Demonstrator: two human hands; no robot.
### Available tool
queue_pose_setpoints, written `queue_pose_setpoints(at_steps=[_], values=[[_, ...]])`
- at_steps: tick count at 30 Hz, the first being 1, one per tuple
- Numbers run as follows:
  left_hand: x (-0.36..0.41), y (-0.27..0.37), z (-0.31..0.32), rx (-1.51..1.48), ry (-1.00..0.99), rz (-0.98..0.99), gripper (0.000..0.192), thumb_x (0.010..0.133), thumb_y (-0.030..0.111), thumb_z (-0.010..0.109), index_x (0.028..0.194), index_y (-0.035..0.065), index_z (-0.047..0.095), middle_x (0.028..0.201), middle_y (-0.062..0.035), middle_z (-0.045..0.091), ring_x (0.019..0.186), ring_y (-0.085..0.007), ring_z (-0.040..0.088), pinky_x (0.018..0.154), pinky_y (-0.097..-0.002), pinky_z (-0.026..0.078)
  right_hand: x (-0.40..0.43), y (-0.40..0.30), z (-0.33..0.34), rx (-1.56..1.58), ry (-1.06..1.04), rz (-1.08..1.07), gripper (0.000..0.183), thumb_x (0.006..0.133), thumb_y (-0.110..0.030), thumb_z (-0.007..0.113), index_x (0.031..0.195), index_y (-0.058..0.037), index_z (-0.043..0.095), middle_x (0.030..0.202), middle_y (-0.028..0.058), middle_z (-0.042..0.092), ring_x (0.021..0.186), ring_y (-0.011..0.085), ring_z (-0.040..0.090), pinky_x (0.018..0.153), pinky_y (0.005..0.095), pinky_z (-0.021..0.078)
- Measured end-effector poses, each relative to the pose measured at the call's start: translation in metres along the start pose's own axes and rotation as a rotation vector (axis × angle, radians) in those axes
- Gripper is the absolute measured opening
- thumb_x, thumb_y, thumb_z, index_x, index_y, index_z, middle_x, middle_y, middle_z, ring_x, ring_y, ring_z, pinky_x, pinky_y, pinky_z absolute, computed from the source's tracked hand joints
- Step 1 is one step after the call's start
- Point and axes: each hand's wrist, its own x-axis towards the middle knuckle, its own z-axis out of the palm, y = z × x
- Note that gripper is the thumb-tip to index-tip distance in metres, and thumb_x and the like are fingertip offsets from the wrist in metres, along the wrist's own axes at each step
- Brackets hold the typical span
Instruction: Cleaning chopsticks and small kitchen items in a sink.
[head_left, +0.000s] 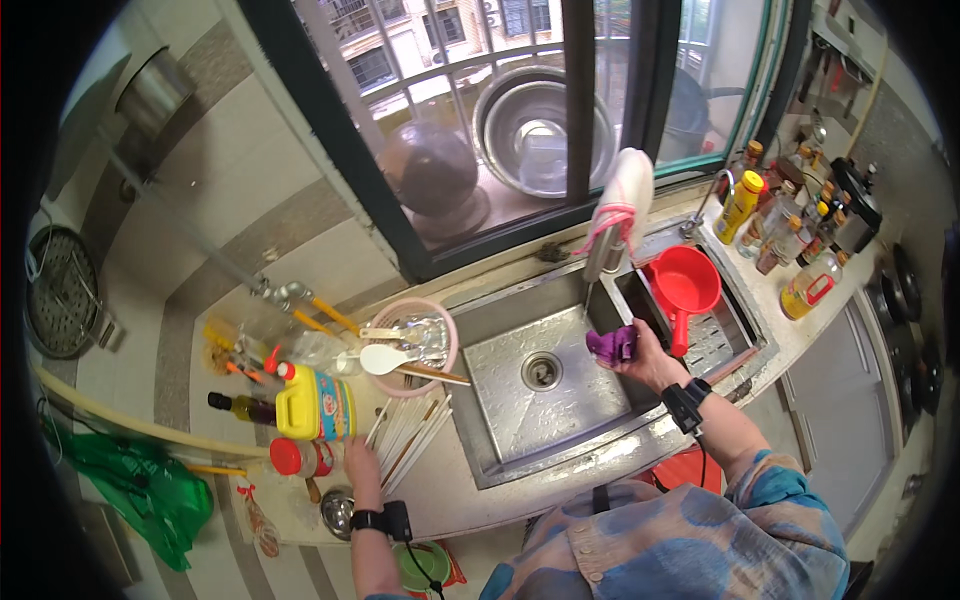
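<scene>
In my right hand (651, 361) is a crumpled purple cloth (613, 346), held over the right side of the stainless steel sink basin (525, 420). Directly above it is the faucet (600, 255), with a thin stream of water falling beside the cloth. A white cloth with red edging (628, 187) is draped over the faucet's top. My left hand (362, 466) rests at the counter on the left, by a spread bundle of chopsticks (411, 442). It lies between them and a red-lidded jar (300, 457); its fingertips are partly hidden.
A red plastic dipper (686, 281) sits over the smaller right basin. Left of the sink stand a pink basket (454, 337) with a white rice paddle (384, 359), and a yellow jug (300, 405). A metal bowl (337, 512) is near the front edge. Several bottles (784, 244) line the right counter.
</scene>
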Motion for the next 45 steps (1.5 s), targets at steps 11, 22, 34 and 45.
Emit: queue_pose_setpoints(at_steps=[11, 22, 34, 45], values=[[-0.006, 0.013, -0.085, -0.114, -0.045, -0.02, 0.025, 0.073, 0.008, 0.057, 0.097, 0.004, 0.061, 0.067, -0.011, 0.059, 0.059, -0.0169, 0.056, 0.057, -0.0292, 0.044, 0.016, -0.002, -0.011, 0.046, -0.09, 0.083, 0.014, 0.077, -0.015, 0.048, 0.078, -0.0013, 0.045, 0.075, 0.0126, 0.05, 0.074, 0.0291, 0.054, 0.071, 0.0544, 0.0491], [0.004, 0.219, -0.031, -0.869, -0.617, 0.069, 0.024, 0.084, 0.013, 0.049, 0.105, 0.0027, 0.055, 0.063, 0.0055, 0.045, 0.054, -0.0032, 0.04, 0.046, -0.0174, 0.032, 0.006, 0.008, 0.022, 0.14, -0.273, 0.169, 0.028, 0.079, -0.029, 0.041, 0.088, -0.003, 0.048, 0.089, 0.0164, 0.053, 0.092, 0.0386, 0.049, 0.081, 0.0694, 0.0285], [-0.021, 0.355, 0.04, -1.103, -0.944, -0.391, 0.019, 0.088, 0.017, 0.041, 0.09, 0.0037, 0.054, 0.052, 0.0048, 0.035, 0.037, -0.0038, 0.027, 0.032, -0.0203, 0.017, 0.033, 0.038, 0.022, -0.083, -0.199, 0.032, 0.017, 0.089, -0.017, 0.042, 0.093, -0.0018, 0.048, 0.084, 0.0119, 0.056, 0.07, 0.025, 0.055, 0.057, 0.0422, 0.0496], [-0.029, 0.362, 0.022, -1.158, -0.94, -0.449, 0.017, 0.086, 0.014, 0.042, 0.088, 0.0025, 0.054, 0.05, 0.0047, 0.033, 0.036, -0.005, 0.026, 0.032, -0.0215, 0.017, 0.064, 0.015, 0.037, 0.133, -0.134, 0.033, 0.018, 0.09, -0.02, 0.04, 0.091, -0.0033, 0.045, 0.072, 0.0096, 0.051, 0.054, 0.0219, 0.047, 0.044, 0.0381, 0.0431]])
